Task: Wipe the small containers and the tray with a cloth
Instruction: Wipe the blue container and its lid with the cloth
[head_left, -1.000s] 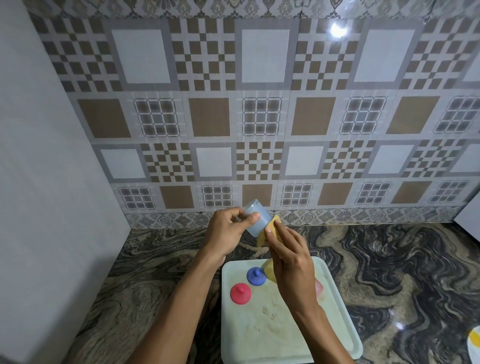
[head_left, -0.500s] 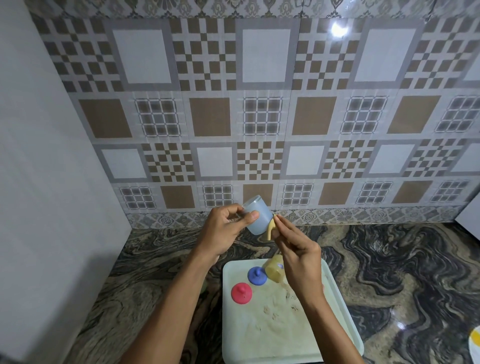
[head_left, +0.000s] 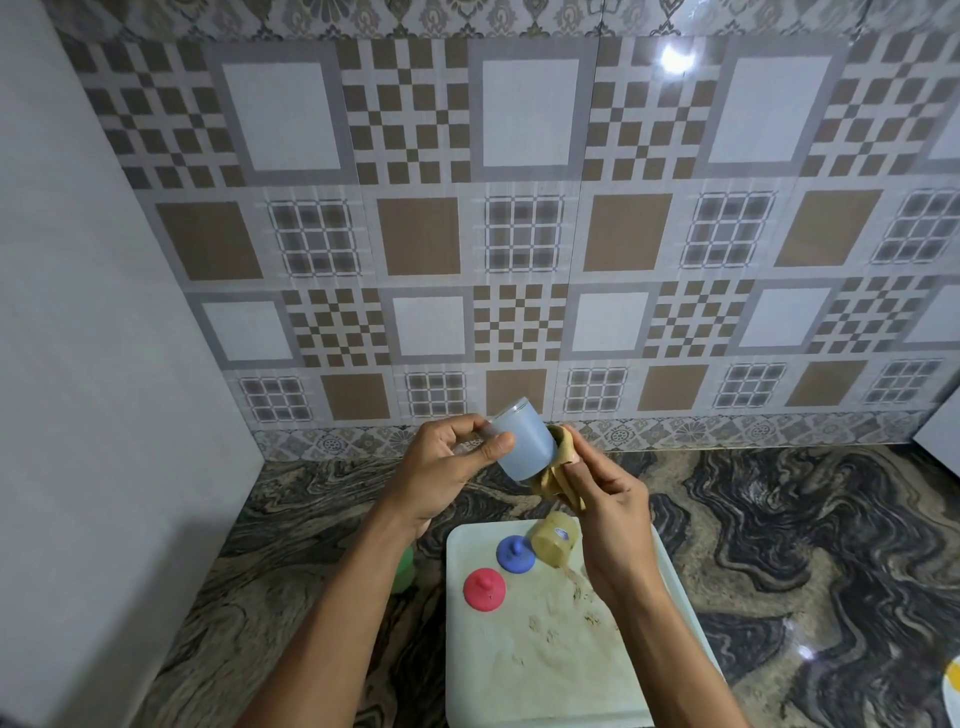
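Just above the far edge of the tray (head_left: 451, 629), the left hand (head_left: 441, 470) grips a pale blue container (head_left: 519, 441), thumb across its near side and fingers curled round the back. The container is held in the air, tilted, with one end pointing up and away from the tray. The right hand (head_left: 615, 514), also above the tray's far edge, pinches a bunched tan cloth (head_left: 563, 467) between thumb and fingers; the cloth touches the container's right side and lower end.

On the tray, at its far edge, a yellowish container (head_left: 555, 540) lies tipped over, partly hidden by the right hand. A blue lid (head_left: 515, 554) with a knob sits just beside it towards the tray's left edge, and a red lid (head_left: 484, 590) sits nearer the person along that same edge. Sandy powder (head_left: 540, 654) is spread over the tray's middle. The tray rests on a dark marbled tabletop (head_left: 779, 519). A green object (head_left: 404, 569), mostly hidden by the left forearm, sits on the tabletop just off the tray's left side.
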